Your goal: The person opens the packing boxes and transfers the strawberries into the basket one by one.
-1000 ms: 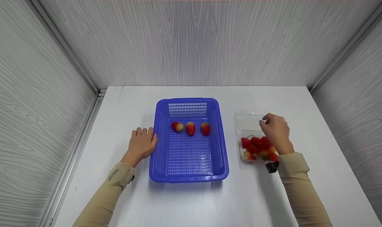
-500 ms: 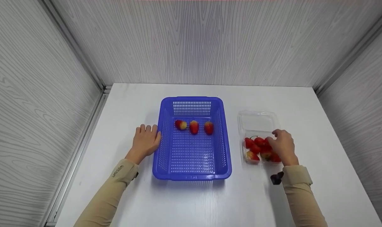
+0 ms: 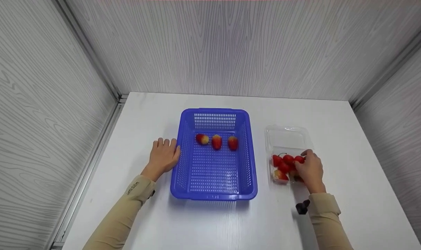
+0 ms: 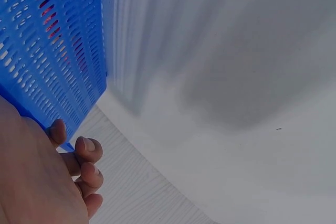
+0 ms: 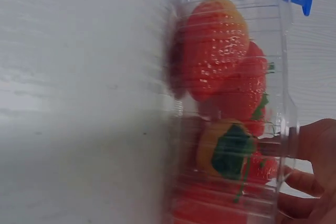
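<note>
My left hand [image 3: 163,155] lies along the left side of a blue perforated basket [image 3: 177,180], its thumb touching the rim and its fingers loosely bent outside. Three red and yellow strawberries lie in a row inside, the middle strawberry [image 3: 216,142] upright. My right hand [image 3: 310,170] reaches down into a clear plastic box [image 3: 271,173], thumb and fingers apart around red fruit. The box holds red cherries [image 3: 283,167] and several strawberries [image 3: 280,176]. In the right wrist view the thumb is beside a strawberry with a green leafy cap [image 5: 226,150]; a firm grip cannot be made out.
The transparent lid [image 3: 289,136] lies folded back behind the box. A white table [image 3: 210,225] carries both containers, with grey wood-grain panels [image 3: 227,48] at the back and sides.
My right hand has come down from above the box, over the lid, to the fruit, thumb and fingers among it. The left hand keeps its place by the basket. The head view has shifted slightly.
</note>
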Motion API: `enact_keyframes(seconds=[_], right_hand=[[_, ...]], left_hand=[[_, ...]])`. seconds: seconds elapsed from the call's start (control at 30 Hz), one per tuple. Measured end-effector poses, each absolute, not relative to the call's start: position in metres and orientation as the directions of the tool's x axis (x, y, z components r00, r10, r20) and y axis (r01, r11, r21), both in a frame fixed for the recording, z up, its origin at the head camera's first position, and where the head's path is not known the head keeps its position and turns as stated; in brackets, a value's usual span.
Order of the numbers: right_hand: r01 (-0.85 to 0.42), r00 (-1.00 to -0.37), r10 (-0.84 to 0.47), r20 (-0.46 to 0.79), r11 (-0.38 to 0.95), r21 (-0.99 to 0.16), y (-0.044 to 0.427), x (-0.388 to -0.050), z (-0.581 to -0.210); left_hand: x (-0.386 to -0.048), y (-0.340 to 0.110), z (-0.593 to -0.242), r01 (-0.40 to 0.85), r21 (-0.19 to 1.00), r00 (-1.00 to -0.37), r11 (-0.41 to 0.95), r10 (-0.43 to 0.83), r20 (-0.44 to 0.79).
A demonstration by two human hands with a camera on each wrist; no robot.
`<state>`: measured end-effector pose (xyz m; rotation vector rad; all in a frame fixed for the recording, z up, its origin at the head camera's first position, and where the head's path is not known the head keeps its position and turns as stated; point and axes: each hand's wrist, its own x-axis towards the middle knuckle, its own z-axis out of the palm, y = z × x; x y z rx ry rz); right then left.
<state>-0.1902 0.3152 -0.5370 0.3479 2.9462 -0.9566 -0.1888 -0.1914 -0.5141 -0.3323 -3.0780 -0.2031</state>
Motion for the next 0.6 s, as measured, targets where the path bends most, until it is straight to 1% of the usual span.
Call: enact_keyframes(seconds=[0.17, 0.33, 0.5, 0.6], right_hand=[[0.208, -0.978, 0.182, -0.102, 0.804, -0.558, 0.3136, -0.1874, -0.5421], [0.23, -0.973, 0.194, -0.124, 0.82, -0.524, 0.3113, -0.1875, -0.5443], [0.222, -0.975, 0.185, -0.123, 0.83, -0.512, 0.3108, -0.1881, -0.5438], [0.195, -0.981, 0.169, -0.098, 0.833, -0.517, 0.3123, -0.1871, -0.5434]], left_hand=[[-0.1875, -0.1906, -0.5128, 0.204, 0.142, -0.979, 0.969, 0.202, 0.031], [-0.1881, -0.1902, -0.5134, 0.192, 0.139, -0.981, 0.971, 0.193, 0.008], [-0.1881, -0.1904, -0.5131, 0.194, 0.126, -0.981, 0.973, 0.191, 0.03], [-0.1872, -0.1908, -0.5141, 0.198, 0.124, -0.98, 0.972, 0.195, 0.035]])
